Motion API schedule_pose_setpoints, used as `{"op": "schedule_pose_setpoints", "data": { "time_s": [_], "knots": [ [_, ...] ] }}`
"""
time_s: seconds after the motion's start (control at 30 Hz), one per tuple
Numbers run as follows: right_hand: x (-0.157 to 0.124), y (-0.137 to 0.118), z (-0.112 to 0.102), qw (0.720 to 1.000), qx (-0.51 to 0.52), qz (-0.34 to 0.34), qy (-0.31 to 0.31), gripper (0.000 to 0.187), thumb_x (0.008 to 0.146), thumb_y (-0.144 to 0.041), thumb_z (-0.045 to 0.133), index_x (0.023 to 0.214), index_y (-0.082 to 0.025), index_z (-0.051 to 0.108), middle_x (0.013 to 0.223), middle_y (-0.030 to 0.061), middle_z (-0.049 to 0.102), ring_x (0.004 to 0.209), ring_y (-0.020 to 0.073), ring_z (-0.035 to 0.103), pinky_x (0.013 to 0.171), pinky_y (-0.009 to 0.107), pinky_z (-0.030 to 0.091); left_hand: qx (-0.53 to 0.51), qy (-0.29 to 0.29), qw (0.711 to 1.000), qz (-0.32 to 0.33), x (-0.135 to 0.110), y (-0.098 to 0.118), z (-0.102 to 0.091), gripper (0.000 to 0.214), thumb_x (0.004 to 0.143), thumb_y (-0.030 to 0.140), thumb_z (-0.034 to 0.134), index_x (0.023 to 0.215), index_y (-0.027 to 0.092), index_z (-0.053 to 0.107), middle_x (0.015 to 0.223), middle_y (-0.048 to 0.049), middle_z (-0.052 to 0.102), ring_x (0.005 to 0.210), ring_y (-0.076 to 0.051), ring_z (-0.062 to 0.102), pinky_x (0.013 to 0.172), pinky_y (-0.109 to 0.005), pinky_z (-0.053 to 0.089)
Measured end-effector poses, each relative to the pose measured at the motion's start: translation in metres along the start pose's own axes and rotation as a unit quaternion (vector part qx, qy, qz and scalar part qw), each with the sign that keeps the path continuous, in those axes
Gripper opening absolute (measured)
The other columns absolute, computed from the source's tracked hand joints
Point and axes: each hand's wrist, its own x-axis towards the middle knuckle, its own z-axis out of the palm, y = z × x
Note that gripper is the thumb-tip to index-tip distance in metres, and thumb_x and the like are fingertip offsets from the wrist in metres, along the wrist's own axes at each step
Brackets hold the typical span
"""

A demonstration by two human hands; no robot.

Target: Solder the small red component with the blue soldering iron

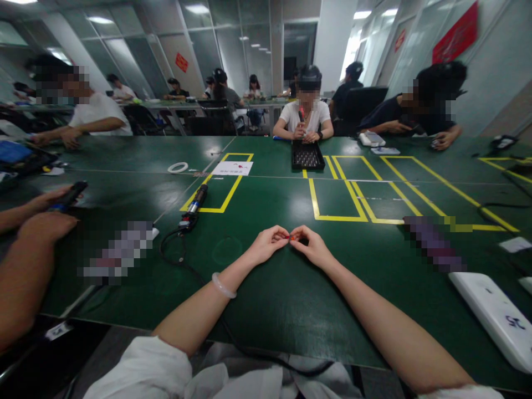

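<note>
My left hand [270,244] and my right hand [311,246] meet fingertip to fingertip above the green table [266,310]. Both are closed in a pinch. Between the left fingertips shows a tiny red piece [286,238], and at the right fingertips a small orange-red piece [293,238]. Their kind is too small to make out, and I cannot tell whether they are joined. To the left of my hands lies a corded electric screwdriver [194,206], its cable running back toward me. A white sheet [231,168] with small red bits on it lies farther off.
Yellow tape [338,218] marks rectangles on the table. A white power bank [492,316] lies at right, near a blurred phone [434,244]; another blurred device [120,252] is at left. Across sits a person with a black tray [307,156]. A neighbour's arms [37,238] reach in from the left.
</note>
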Motion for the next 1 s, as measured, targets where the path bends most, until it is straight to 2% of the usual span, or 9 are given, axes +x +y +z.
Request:
{"op": "schedule_pose_setpoints", "data": {
  "time_s": [0.2, 0.37, 0.53, 0.7, 0.83, 1.0],
  "knots": [
    [-0.001, -0.001, -0.001, 1.0, 0.004, 0.03, -0.008, 0.02, 0.087, -0.037, 0.06, 0.092, -0.018, 0.061, 0.082, 0.0025, 0.066, 0.077, 0.016, 0.062, 0.073, 0.029, 0.048, 0.006, 0.007, 1.0, 0.015, -0.001, 0.003, 0.0, 0.019, 0.08, 0.026, 0.064, 0.095, 0.015, 0.06, 0.088, -0.0027, 0.063, 0.077, -0.011, 0.058, 0.071, -0.024, 0.046],
    [-0.001, -0.003, -0.001, 1.0, -0.013, 0.004, -0.013, 0.015, 0.086, -0.032, 0.061, 0.09, -0.018, 0.062, 0.083, 0.0021, 0.065, 0.077, 0.0155, 0.061, 0.074, 0.029, 0.048, 0.015, 0.009, 1.0, 0.023, -0.001, 0.001, 0.001, 0.018, 0.078, 0.023, 0.065, 0.093, 0.015, 0.059, 0.09, -0.0034, 0.062, 0.082, -0.012, 0.059, 0.072, -0.024, 0.047],
    [-0.002, -0.007, -0.002, 0.999, -0.036, -0.029, -0.003, 0.011, 0.084, -0.026, 0.06, 0.091, -0.018, 0.062, 0.085, 0.002, 0.064, 0.079, 0.0154, 0.06, 0.076, 0.029, 0.048, 0.014, 0.005, 1.0, 0.009, -0.001, 0.001, 0.001, 0.023, 0.078, 0.026, 0.065, 0.098, 0.015, 0.06, 0.092, -0.0041, 0.064, 0.081, -0.012, 0.058, 0.071, -0.024, 0.047],
    [-0.003, -0.013, -0.001, 0.997, -0.057, -0.053, 0.003, 0.014, 0.082, -0.022, 0.06, 0.095, -0.019, 0.059, 0.087, 0.0022, 0.062, 0.081, 0.016, 0.06, 0.077, 0.031, 0.048, 0.006, -0.003, 1.0, 0.014, -0.001, 0.003, 0.001, 0.019, 0.079, 0.025, 0.064, 0.095, 0.015, 0.06, 0.092, -0.0042, 0.064, 0.081, -0.012, 0.059, 0.074, -0.026, 0.047],
    [-0.003, -0.011, 0.001, 0.998, -0.054, -0.04, 0.012, 0.018, 0.082, -0.027, 0.063, 0.098, -0.02, 0.057, 0.09, 0.0029, 0.063, 0.084, 0.017, 0.06, 0.08, 0.032, 0.049, 0.013, 0.008, 0.999, 0.035, -0.001, 0.004, 0.001, 0.017, 0.078, 0.022, 0.064, 0.093, 0.015, 0.059, 0.092, -0.0038, 0.063, 0.084, -0.013, 0.061, 0.079, -0.028, 0.048],
    [-0.002, -0.003, 0.001, 0.999, -0.025, -0.021, -0.015, 0.018, 0.085, -0.032, 0.062, 0.097, -0.019, 0.058, 0.088, 0.0033, 0.064, 0.082, 0.0167, 0.061, 0.079, 0.032, 0.05, 0.051, 0.019, 0.997, 0.06, -0.002, 0.004, 0.0, 0.015, 0.078, 0.02, 0.064, 0.092, 0.016, 0.059, 0.091, -0.0032, 0.061, 0.084, -0.014, 0.059, 0.081, -0.029, 0.048]
  ]
}}
